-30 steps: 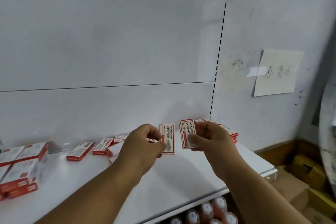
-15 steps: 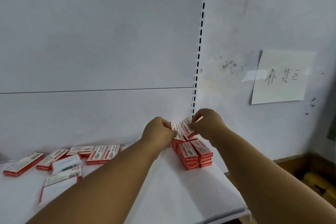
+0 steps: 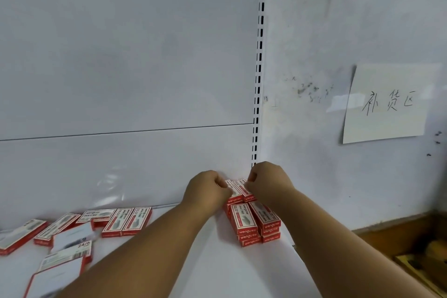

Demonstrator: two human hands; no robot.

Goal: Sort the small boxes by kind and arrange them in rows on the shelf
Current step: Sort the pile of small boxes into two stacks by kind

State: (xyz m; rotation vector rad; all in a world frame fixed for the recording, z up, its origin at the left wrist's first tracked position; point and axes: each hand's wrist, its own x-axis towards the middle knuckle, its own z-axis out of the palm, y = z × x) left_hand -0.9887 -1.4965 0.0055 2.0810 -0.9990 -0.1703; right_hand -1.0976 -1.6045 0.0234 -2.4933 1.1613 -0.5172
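Observation:
Small red-and-white staple boxes lie on a white shelf (image 3: 217, 261). At the back right corner stand neat stacks of them (image 3: 254, 225). My left hand (image 3: 208, 190) pinches one box (image 3: 233, 190) on top of the rear stack. My right hand (image 3: 268, 182) pinches a second box (image 3: 245, 189) right beside it. Both boxes lie flat, side by side, against the back panel. More loose boxes (image 3: 125, 221) lie in a rough line at the left, along the back.
A slotted upright (image 3: 258, 80) marks the shelf's right end. A paper note with handwriting (image 3: 387, 104) hangs on the wall to the right. Larger white-faced boxes (image 3: 63, 266) lie at the front left. Cardboard cartons (image 3: 423, 256) sit on the floor at the right.
Both hands carried their boxes from mid-air above the shelf to the back right corner and lowered them onto the stacks. The view swung to the right.

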